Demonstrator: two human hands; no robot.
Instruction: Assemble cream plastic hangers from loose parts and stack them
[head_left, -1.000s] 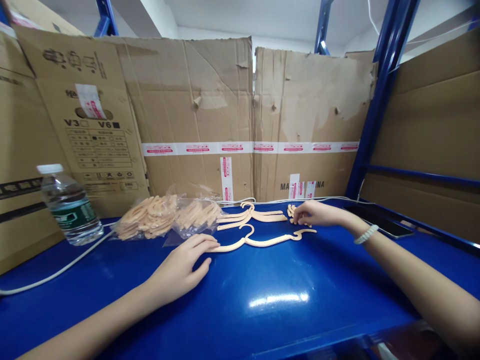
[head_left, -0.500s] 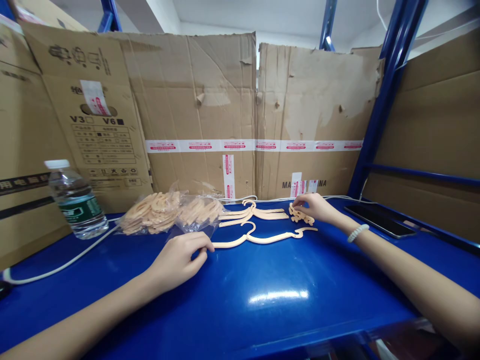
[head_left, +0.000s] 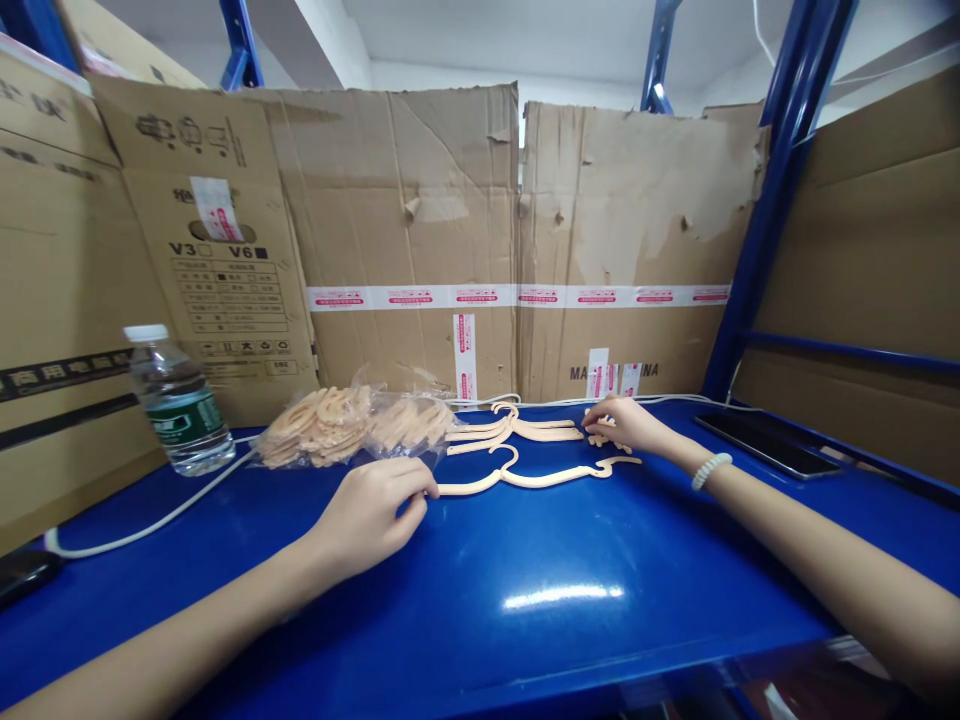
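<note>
My left hand (head_left: 379,508) is closed at the left end of a beige clothes hanger (head_left: 544,480), which lies on the blue tabletop with its hook pointing away from me. A small curved hook-like piece (head_left: 604,468) sits at the hanger's right end. Behind it, several similar beige hangers (head_left: 547,432) lie stacked. At the right, my right hand (head_left: 631,424) has its fingers drawn together over a little heap of small beige pieces (head_left: 599,441). The fingers partly hide the heap, and what they pinch cannot be made out.
Plastic bags of beige parts (head_left: 319,425) lie at the back left, beside a water bottle (head_left: 182,405). A black phone (head_left: 769,445) rests at the right. White cable (head_left: 150,525) runs along the left and back. Cardboard sheets (head_left: 405,230) and blue posts (head_left: 784,180) enclose the blue table (head_left: 480,640).
My right hand's fingers have lowered over the small pieces and cover more of them. My left hand stays at the hanger's left end. The whole view has shifted slightly.
</note>
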